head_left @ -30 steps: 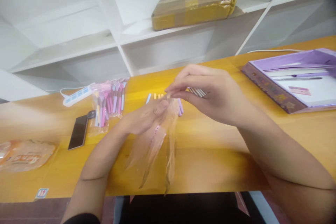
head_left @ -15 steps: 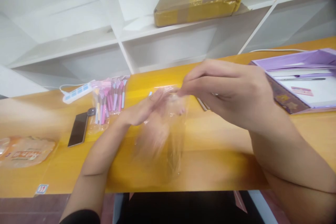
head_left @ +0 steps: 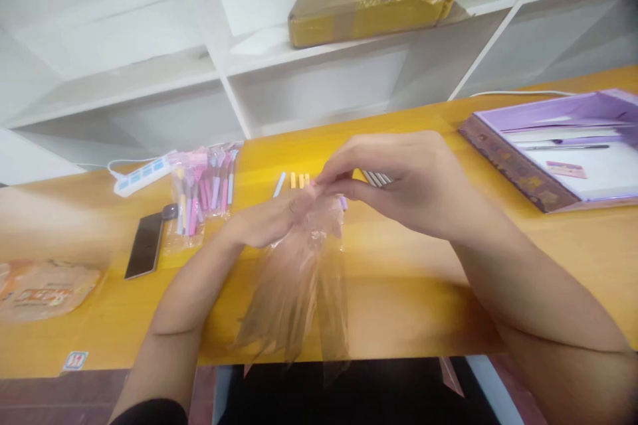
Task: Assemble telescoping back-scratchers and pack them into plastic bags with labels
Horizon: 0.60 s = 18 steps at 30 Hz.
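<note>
Several clear plastic bags (head_left: 294, 285) hang in a fanned bunch over the front of the yellow table (head_left: 399, 339). My left hand (head_left: 279, 216) grips them near their upper end. Beside it, my right hand (head_left: 389, 179) pinches at the top of the plastic, thumb and forefinger touching the bunch. Behind the hands lie a light blue stick (head_left: 280, 184), a few orange sticks (head_left: 293, 180) and some silvery rods (head_left: 376, 178), partly hidden by my right hand.
Packed pink and purple brushes (head_left: 204, 186), a black phone (head_left: 145, 246) and a white power strip (head_left: 142, 174) lie at left. An orange-printed bag (head_left: 50, 292) is farther left. A purple box (head_left: 518, 163) stands right; a taped parcel (head_left: 373, 6) sits on the shelf.
My right hand has moved left and slightly down to meet my left hand. The bags now hang lower and spread wider, and the sticks behind show more clearly.
</note>
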### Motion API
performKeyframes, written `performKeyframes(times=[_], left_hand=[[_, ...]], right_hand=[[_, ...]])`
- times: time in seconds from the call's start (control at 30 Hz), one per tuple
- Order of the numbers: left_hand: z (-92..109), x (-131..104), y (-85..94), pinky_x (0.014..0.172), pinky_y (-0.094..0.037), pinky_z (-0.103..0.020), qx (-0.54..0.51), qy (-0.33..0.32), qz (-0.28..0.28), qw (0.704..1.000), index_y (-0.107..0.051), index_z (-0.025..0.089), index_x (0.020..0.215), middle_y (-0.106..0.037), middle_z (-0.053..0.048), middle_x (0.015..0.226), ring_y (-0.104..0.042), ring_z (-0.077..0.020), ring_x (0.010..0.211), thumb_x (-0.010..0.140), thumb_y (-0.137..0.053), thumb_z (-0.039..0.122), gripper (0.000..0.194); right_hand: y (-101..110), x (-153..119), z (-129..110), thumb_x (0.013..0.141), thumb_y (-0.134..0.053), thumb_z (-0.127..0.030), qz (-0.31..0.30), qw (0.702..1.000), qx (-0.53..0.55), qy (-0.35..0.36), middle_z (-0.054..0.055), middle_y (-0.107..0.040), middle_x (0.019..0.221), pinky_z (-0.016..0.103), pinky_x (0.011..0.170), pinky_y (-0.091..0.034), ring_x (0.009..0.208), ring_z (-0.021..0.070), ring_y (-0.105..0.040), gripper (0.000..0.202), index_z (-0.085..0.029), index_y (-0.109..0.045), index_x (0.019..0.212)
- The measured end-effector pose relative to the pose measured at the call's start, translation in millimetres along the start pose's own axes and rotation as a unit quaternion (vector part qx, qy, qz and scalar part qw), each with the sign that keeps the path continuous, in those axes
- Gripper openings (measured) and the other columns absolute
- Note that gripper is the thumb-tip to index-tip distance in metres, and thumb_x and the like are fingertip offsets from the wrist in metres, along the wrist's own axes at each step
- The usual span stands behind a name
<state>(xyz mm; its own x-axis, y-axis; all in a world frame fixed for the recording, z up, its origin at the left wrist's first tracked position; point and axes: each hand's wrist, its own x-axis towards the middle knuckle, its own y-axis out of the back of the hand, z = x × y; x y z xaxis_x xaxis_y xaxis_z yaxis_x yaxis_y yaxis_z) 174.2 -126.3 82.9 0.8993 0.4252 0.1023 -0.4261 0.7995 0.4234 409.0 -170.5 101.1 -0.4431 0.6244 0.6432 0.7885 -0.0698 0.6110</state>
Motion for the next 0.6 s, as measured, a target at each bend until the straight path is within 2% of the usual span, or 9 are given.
performKeyframes(times=[0.07, 0.17, 0.27, 0.37, 0.5, 0.6], left_hand=[[0.3, 0.6, 1.8, 0.107, -0.056, -0.047, 0.008, 0.024, -0.044, 0.999, -0.077, 0.02, 0.124, -0.078, -0.015, 0.115, -0.07, -0.0331, 0.122, 0.107, -0.03, 0.081, 0.079], [-1.0, 0.5, 3.7, 0.097, -0.057, -0.043, 0.028, 0.064, -0.089, 0.994, -0.075, 0.018, 0.111, -0.076, -0.011, 0.106, -0.071, -0.0273, 0.105, 0.108, -0.049, 0.066, 0.054], [-3.4, -0.6, 3.7, 0.097, -0.057, -0.041, 0.072, 0.072, -0.056, 0.993, -0.072, 0.018, 0.114, -0.075, -0.009, 0.112, -0.07, -0.025, 0.105, 0.103, -0.06, 0.042, 0.029], [-3.2, -1.7, 1.9, 0.103, -0.055, -0.041, 0.091, 0.065, -0.02, 0.994, -0.07, 0.019, 0.119, -0.074, -0.008, 0.124, -0.068, -0.0247, 0.114, 0.101, -0.055, 0.031, 0.026], [0.1, -0.6, -0.4, 0.114, -0.051, -0.041, 0.055, 0.057, -0.025, 0.997, -0.073, 0.02, 0.105, -0.074, -0.007, 0.131, -0.066, -0.0243, 0.126, 0.104, -0.049, 0.029, 0.026], [-0.6, 1.0, -0.3, 0.115, -0.052, -0.042, 0.049, 0.056, -0.028, 0.997, -0.074, 0.02, 0.105, -0.075, -0.008, 0.132, -0.067, -0.026, 0.128, 0.102, -0.053, 0.028, 0.023]], right_hand=[[-1.3, 0.2, -1.0, 0.106, -0.068, -0.02, -0.009, 1.0, 0.004, -0.001, 0.0, -0.082, 0.099, 0.032, 0.081, -0.059, 0.089, 0.0177, -0.076, 0.015, -0.028, -0.081, 0.105], [-3.9, 0.6, -1.2, 0.106, -0.067, -0.017, -0.021, 0.999, 0.023, 0.013, 0.0, -0.081, 0.1, 0.031, 0.081, -0.058, 0.09, 0.0172, -0.076, 0.017, -0.027, -0.081, 0.102], [-5.9, 2.4, 1.3, 0.105, -0.069, -0.018, -0.03, 0.999, 0.041, 0.012, 0.002, -0.08, 0.101, 0.031, 0.083, -0.058, 0.093, 0.0181, -0.075, 0.016, -0.027, -0.082, 0.102], [-6.4, 4.5, 5.0, 0.102, -0.073, -0.019, -0.037, 0.998, 0.05, 0.008, 0.004, -0.079, 0.105, 0.032, 0.082, -0.059, 0.095, 0.0187, -0.074, 0.012, -0.026, -0.082, 0.103], [-5.7, 4.7, 7.6, 0.102, -0.072, -0.021, -0.04, 0.998, 0.051, -0.002, 0.006, -0.077, 0.121, 0.034, 0.087, -0.059, 0.104, 0.0205, -0.074, 0.01, -0.025, -0.082, 0.102], [-4.7, 3.2, 6.6, 0.103, -0.07, -0.022, -0.068, 0.996, 0.057, -0.03, 0.004, -0.08, 0.117, 0.035, 0.088, -0.06, 0.103, 0.0209, -0.076, 0.012, -0.025, -0.081, 0.101]])
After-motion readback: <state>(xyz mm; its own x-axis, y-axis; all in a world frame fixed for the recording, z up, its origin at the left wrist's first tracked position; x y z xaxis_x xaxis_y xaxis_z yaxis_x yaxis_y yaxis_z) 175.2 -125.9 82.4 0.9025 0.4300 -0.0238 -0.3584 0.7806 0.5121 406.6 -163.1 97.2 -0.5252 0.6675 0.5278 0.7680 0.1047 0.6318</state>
